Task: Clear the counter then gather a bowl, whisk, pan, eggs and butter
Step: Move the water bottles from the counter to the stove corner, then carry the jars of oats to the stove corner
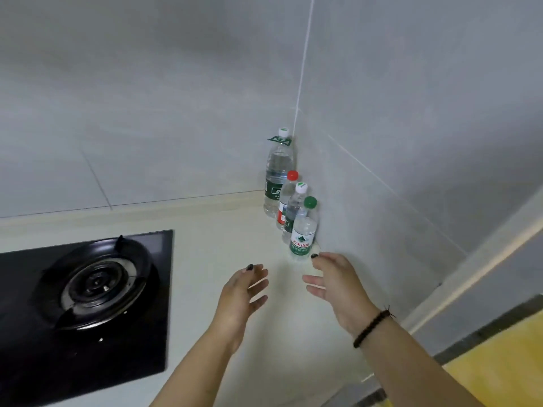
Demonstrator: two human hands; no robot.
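Several plastic water bottles stand in a row in the counter's far right corner against the tiled wall. The tallest (278, 171) is at the back with a white cap. In front of it are a red-capped bottle (285, 201), a white-capped one (294, 210) and a green-capped one (304, 230) nearest me. My right hand (335, 284) is open just below the green-capped bottle, its fingertip close to the base. My left hand (241, 295) is open too, hovering over the cream counter (211, 254) left of the bottles. Neither hand holds anything.
A black gas hob (88, 289) with a round burner is set into the counter at the left. Grey tiled walls (411, 142) meet behind the bottles. At the right the counter ends at a grey frame, with yellow floor (505, 377) below.
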